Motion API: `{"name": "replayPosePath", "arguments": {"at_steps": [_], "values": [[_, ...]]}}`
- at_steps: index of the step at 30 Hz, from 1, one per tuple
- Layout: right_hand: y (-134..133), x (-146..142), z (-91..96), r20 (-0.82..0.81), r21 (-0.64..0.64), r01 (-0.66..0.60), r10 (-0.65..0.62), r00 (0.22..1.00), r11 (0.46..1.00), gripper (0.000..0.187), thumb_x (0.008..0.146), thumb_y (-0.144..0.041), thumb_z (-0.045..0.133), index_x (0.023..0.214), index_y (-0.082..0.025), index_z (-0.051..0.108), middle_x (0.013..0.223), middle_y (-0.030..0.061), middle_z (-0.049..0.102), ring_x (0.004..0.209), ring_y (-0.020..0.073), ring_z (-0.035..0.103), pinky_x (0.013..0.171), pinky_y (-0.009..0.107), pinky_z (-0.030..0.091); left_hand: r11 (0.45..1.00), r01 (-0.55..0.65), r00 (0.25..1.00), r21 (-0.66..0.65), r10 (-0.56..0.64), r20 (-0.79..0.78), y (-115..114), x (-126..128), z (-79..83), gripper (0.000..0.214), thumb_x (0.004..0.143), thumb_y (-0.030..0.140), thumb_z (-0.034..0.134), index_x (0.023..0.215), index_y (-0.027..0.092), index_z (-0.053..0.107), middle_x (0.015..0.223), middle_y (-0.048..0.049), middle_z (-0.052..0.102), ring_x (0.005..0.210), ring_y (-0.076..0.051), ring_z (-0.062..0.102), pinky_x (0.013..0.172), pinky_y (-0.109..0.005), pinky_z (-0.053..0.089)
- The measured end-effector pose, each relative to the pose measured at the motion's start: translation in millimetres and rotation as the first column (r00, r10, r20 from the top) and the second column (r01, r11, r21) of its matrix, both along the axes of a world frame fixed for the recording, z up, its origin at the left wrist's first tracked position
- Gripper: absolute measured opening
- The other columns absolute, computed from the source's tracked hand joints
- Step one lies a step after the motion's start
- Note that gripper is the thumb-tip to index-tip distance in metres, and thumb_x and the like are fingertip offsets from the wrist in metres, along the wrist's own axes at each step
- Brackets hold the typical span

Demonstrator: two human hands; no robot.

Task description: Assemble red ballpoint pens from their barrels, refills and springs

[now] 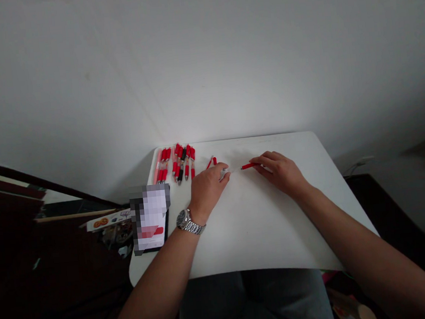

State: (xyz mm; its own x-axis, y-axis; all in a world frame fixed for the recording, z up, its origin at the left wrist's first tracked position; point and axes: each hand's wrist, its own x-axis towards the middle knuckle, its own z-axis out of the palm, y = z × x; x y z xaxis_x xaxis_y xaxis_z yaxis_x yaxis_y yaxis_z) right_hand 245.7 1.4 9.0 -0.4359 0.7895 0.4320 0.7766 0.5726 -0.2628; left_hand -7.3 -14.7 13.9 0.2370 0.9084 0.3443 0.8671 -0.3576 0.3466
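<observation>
Head camera shows both your hands resting on the white table [264,224], near its far half. Your left hand [208,186], with a metal watch [189,222] on the wrist, has its fingers curled around a small clear pen part [224,172] that peeks out by the fingertips. Your right hand [282,172] pinches a red pen piece [248,165] between thumb and fingers, its free end pointing left toward the other hand, the two pieces just apart. Two loose red bits [211,161] lie just beyond your left hand. A row of red pens [175,164] sits at the far left corner, with a phone [151,216] at the left edge.
</observation>
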Motion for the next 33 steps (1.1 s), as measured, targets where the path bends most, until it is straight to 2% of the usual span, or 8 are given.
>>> {"name": "replayPosePath", "arguments": {"at_steps": [4, 10, 12, 22, 29, 33], "values": [[0.9, 0.3, -0.4, -0.002, 0.012, 0.001, 0.000, 1.000, 1.000, 0.027, 0.104, -0.034, 0.051, 0.119, -0.026, 0.072, 0.100, 0.0098, 0.074, 0.089, 0.0251, 0.067, 0.076, 0.037, 0.052, 1.000, 0.022, 1.000, -0.001, -0.022, -0.001, 0.2, 0.5, -1.5, 0.018, 0.093, 0.033, 0.071, 0.111, 0.028, 0.072, 0.077, -0.0009, 0.075, 0.068, -0.020, 0.071, 0.055, -0.028, 0.044], [-0.1, 0.7, 0.3, 0.002, 0.019, 0.007, -0.007, 1.000, 1.000, 0.027, 0.104, -0.034, 0.051, 0.120, -0.025, 0.072, 0.101, 0.0095, 0.074, 0.089, 0.0252, 0.066, 0.075, 0.038, 0.052, 0.998, 0.058, 0.997, 0.028, -0.059, 0.039, -0.7, 1.2, -1.4, 0.018, 0.092, 0.026, 0.071, 0.111, 0.027, 0.070, 0.104, -0.0034, 0.077, 0.078, -0.018, 0.073, 0.062, -0.028, 0.050], [-0.1, 0.7, 0.2, -0.001, 0.019, 0.006, -0.006, 1.000, 1.000, 0.027, 0.105, -0.034, 0.051, 0.120, -0.025, 0.072, 0.102, 0.0092, 0.074, 0.089, 0.0251, 0.066, 0.076, 0.038, 0.052, 0.998, 0.059, 0.997, 0.025, -0.060, 0.049, -1.0, 1.5, -1.5, 0.018, 0.092, 0.026, 0.071, 0.110, 0.027, 0.070, 0.106, -0.0039, 0.076, 0.080, -0.019, 0.073, 0.063, -0.028, 0.051], [-1.8, -0.9, 4.3, 0.011, 0.033, -0.004, 0.004, 1.000, 0.999, 0.028, 0.105, -0.034, 0.050, 0.119, -0.025, 0.073, 0.103, 0.0092, 0.076, 0.088, 0.0249, 0.068, 0.074, 0.037, 0.052, 0.999, 0.047, 0.998, -0.005, -0.046, 0.040, -0.4, 3.0, -5.3, 0.011, 0.094, 0.030, 0.070, 0.104, 0.027, 0.072, 0.092, -0.0016, 0.078, 0.075, -0.020, 0.073, 0.058, -0.028, 0.047], [-2.2, -0.5, 4.4, 0.009, 0.041, -0.015, 0.015, 1.000, 0.999, 0.027, 0.105, -0.033, 0.051, 0.120, -0.026, 0.072, 0.104, 0.0092, 0.077, 0.090, 0.0249, 0.069, 0.076, 0.037, 0.052, 0.999, 0.049, 0.997, -0.022, -0.048, 0.057, 0.0, 3.0, -7.0, 0.010, 0.096, 0.032, 0.067, 0.104, 0.027, 0.072, 0.091, -0.0008, 0.077, 0.077, -0.019, 0.073, 0.059, -0.027, 0.046], [-2.5, 0.1, 4.3, 0.015, 0.068, -0.024, 0.023, 1.000, 0.997, 0.027, 0.105, -0.032, 0.051, 0.121, -0.025, 0.072, 0.106, 0.0090, 0.076, 0.090, 0.0238, 0.068, 0.076, 0.036, 0.052, 0.997, 0.039, 0.998, -0.062, -0.036, 0.042, -1.3, 4.0, -2.8, 0.012, 0.097, 0.033, 0.066, 0.106, 0.027, 0.072, 0.093, -0.0006, 0.078, 0.080, -0.019, 0.073, 0.061, -0.026, 0.045]]}}
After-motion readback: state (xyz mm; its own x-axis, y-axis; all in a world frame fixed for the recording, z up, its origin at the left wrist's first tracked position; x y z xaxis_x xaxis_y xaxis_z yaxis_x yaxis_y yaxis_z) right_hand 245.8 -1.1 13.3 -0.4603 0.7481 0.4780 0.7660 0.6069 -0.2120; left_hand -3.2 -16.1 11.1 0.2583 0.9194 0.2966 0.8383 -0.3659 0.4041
